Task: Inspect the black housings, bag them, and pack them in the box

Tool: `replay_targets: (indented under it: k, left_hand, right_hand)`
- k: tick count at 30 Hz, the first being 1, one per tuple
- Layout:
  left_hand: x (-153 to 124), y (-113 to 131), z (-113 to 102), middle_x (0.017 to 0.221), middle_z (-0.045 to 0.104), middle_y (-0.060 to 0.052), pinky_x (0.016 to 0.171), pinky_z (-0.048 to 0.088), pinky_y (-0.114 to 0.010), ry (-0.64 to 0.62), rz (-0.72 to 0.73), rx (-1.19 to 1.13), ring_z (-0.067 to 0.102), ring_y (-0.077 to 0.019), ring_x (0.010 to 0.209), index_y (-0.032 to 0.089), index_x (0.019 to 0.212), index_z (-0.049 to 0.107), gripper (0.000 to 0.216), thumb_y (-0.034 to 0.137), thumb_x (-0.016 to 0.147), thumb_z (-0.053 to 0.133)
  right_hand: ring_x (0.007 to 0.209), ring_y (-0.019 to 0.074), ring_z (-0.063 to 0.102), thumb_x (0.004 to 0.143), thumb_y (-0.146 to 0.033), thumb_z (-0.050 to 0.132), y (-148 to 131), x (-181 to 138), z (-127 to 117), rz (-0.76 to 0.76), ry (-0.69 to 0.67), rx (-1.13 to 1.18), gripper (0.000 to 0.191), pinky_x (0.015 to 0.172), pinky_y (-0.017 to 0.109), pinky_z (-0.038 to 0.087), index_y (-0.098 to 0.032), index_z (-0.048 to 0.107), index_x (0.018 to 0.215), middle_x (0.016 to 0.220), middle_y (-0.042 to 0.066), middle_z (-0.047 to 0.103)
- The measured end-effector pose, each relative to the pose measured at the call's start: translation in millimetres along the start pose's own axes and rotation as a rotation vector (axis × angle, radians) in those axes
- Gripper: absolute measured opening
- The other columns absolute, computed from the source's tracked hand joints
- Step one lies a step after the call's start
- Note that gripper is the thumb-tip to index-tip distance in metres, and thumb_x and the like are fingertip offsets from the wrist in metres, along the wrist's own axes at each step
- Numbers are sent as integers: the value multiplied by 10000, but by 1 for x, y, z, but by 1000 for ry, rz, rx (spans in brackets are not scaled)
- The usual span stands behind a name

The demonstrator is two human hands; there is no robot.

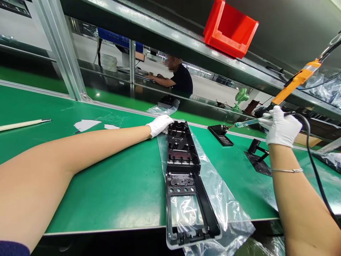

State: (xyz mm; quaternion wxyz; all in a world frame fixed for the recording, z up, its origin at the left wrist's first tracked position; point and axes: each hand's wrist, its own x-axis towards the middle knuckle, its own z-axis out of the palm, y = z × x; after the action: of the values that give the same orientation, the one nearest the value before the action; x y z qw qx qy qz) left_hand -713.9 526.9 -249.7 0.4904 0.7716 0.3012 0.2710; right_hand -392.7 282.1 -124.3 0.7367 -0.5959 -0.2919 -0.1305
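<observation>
Green matting covers the bench (112,185) in front of me, and on it lies a long black plastic frame (183,167) resting on a clear plastic bag (223,199), its near end hanging just over the bench edge. My left hand (159,125), in a white glove, reaches out to the far end of the frame and touches its top left corner; the fingers are curled against the part, but I cannot tell whether they pinch it or only press on it. My right hand (281,128), also gloved, is raised to the right of the frame, well apart from it, and is closed around a soldering iron with a clear greenish handle (249,122). The iron's tip points left toward a small black stand (220,134) on the mat. A black cable (315,170) runs from that hand down past my forearm. An orange electric screwdriver (295,82) hangs above the right hand. A red bin (229,28) sits on the overhead shelf. Across the line another person (179,75) works at their own station.
</observation>
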Motion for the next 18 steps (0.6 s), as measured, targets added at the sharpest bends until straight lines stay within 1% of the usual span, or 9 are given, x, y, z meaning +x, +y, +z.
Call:
replay_targets:
  k: [4, 7, 9, 10, 12, 14, 16, 18]
  left_hand:
    - [1, -1, 1, 583, 599, -28, 481, 407, -250, -4, -9, -11, 570, -165, 494, 187, 754, 596, 288, 242, 1006, 467]
    - [0, -1, 1, 550, 575, -25, 485, 403, -246, -13, 3, -13, 554, -155, 486, 187, 705, 588, 346, 251, 1013, 443]
    - [-1, 0, 0, 540, 567, -26, 491, 403, -246, -12, 15, -11, 546, -153, 490, 187, 684, 580, 364, 250, 1014, 438]
    - [-2, 1, 0, 539, 566, -28, 491, 403, -247, -10, 15, -9, 542, -153, 491, 188, 678, 577, 366, 247, 1012, 438]
    - [-3, 2, 0, 539, 560, -28, 486, 398, -250, -6, 8, -3, 536, -154, 485, 194, 663, 564, 369, 246, 1008, 446]
    - [-4, 2, 0, 539, 551, -28, 478, 394, -255, -4, 3, 1, 534, -156, 476, 200, 643, 548, 376, 251, 1004, 454]
    - [-3, 1, 0, 546, 549, -29, 474, 395, -259, -6, 12, 0, 537, -160, 473, 202, 639, 543, 373, 247, 998, 456]
    - [0, -1, 1, 561, 560, -30, 468, 396, -259, -7, 26, -6, 544, -164, 477, 200, 667, 557, 339, 232, 989, 454]
  right_hand:
    - [537, 110, 617, 928, -312, 595, 2, -23, -7, -14, -66, -2, 261, 512, 202, 538, -58, 639, 885, 872, 110, 676]
    - [578, 111, 638, 921, -229, 553, -7, -28, -7, -52, -137, -51, 176, 549, 204, 555, -71, 621, 887, 874, 99, 684]
    - [549, 78, 601, 890, -121, 521, -16, -24, -3, -55, -211, -115, 98, 527, 163, 514, -75, 602, 861, 843, 86, 685]
    - [521, 58, 568, 868, -68, 506, -21, -21, 0, -47, -254, -149, 93, 511, 141, 483, -72, 592, 834, 825, 82, 685]
    - [470, 32, 503, 834, 9, 472, -29, -14, 8, -25, -347, -211, 135, 489, 124, 437, -68, 573, 787, 811, 79, 688]
    - [451, 27, 473, 822, 45, 455, -34, -7, 15, -11, -423, -272, 166, 482, 132, 416, -70, 562, 769, 821, 76, 694]
    - [451, 23, 459, 832, 51, 456, -36, -1, 20, -19, -452, -333, 180, 484, 131, 384, -79, 549, 751, 795, 62, 689]
    - [458, 14, 437, 853, 40, 461, -39, 2, 19, -45, -445, -393, 213, 487, 124, 333, -82, 550, 703, 710, 38, 655]
